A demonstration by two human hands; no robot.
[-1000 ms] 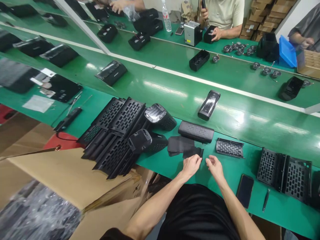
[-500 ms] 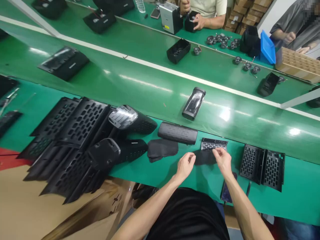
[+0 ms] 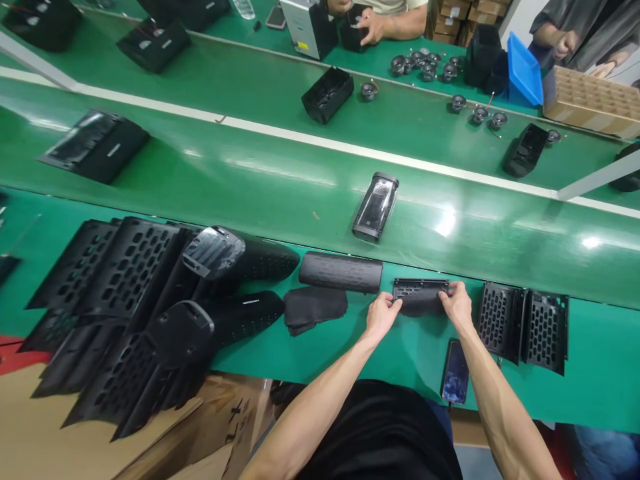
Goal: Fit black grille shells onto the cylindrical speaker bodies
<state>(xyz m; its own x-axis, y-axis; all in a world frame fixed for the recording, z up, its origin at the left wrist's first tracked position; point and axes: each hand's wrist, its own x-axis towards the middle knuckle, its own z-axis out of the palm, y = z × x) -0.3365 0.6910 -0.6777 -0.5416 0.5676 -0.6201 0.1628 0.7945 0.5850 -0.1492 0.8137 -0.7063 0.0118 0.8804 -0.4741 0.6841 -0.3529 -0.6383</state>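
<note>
A black perforated panel (image 3: 420, 283) lies in front of me, its lower part covered by a piece of black cloth (image 3: 423, 303). At the left end, my left hand (image 3: 383, 315) pinches the cloth's edge between thumb and fingers. My right hand (image 3: 457, 304) is closed on the cloth at the right end, beside the panel's edge. To the left are a stack of black cloth pieces (image 3: 316, 309) and a cloth-covered panel (image 3: 341, 271). Two bare perforated panels (image 3: 500, 323) (image 3: 547, 332) stand to the right.
A phone (image 3: 455, 372) lies beside my right forearm. Many black grilles (image 3: 133, 267) are piled at the left, with two black housings (image 3: 240, 253) on them. A black device (image 3: 376, 207) sits beyond the panels. Across the table, a person's hand (image 3: 373, 27) holds a black box.
My left hand has moved right to the panel's left end, and my right hand now sits at its right end. The cloth is now spread across the panel. The view has shifted slightly.
</note>
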